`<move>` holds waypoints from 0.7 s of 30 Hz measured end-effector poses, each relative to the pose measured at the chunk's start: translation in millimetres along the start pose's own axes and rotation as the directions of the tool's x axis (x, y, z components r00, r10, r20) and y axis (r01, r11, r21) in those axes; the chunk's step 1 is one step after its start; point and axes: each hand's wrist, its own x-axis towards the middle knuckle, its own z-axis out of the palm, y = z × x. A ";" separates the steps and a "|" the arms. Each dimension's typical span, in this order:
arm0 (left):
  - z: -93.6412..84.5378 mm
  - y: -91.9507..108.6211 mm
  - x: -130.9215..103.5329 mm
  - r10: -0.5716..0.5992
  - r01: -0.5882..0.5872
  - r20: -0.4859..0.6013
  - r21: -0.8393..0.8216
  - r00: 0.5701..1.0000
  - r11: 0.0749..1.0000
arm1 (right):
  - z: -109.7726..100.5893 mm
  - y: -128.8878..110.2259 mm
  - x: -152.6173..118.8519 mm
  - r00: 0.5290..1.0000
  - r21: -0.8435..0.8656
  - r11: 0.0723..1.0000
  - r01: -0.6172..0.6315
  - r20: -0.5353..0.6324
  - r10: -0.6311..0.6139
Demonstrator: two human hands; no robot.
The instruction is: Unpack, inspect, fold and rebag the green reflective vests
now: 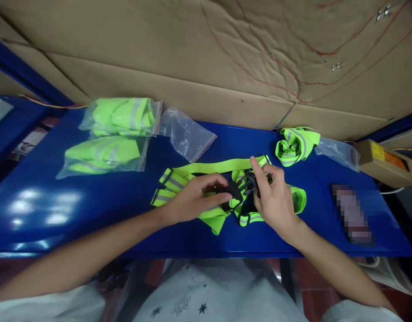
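A neon yellow-green reflective strap harness point(212, 219) with grey stripes and black sliders lies spread on the blue table. Its black side-release buckle is held just above the straps, one half in each hand. Between thumb and fingers, my left hand point(195, 197) pinches the socket half point(234, 191). My right hand point(274, 192) grips the pronged half point(250, 180), which its fingers partly hide. The prongs point at the socket; whether they are partly inside it I cannot tell.
Two bagged neon harnesses point(121, 116) lie at the back left, beside a clear plastic bag point(189, 134). At the back right are a bundled neon strap point(296, 145), another clear bag point(338, 152) and a cardboard box point(376, 165). A blurred phone-like object point(353, 214) rests at right. Cardboard point(179, 80) stands behind the table point(91, 214).
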 end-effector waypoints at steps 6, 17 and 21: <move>1.4 -3.0 0.4 0.007 -0.007 -0.017 0.002 1.000 1.000 | 1.4 -6.6 1.0 0.998 -0.021 0.999 0.034 -0.051 -0.035; -1.6 -4.5 2.5 -0.017 0.015 -0.038 -0.036 0.999 0.999 | -3.8 -12.7 -1.1 0.983 0.141 0.974 0.178 0.010 -0.181; -3.3 -3.9 3.1 -0.011 0.011 -0.005 -0.041 1.000 0.999 | -3.2 -13.2 -2.2 0.979 0.224 0.955 0.193 0.020 -0.202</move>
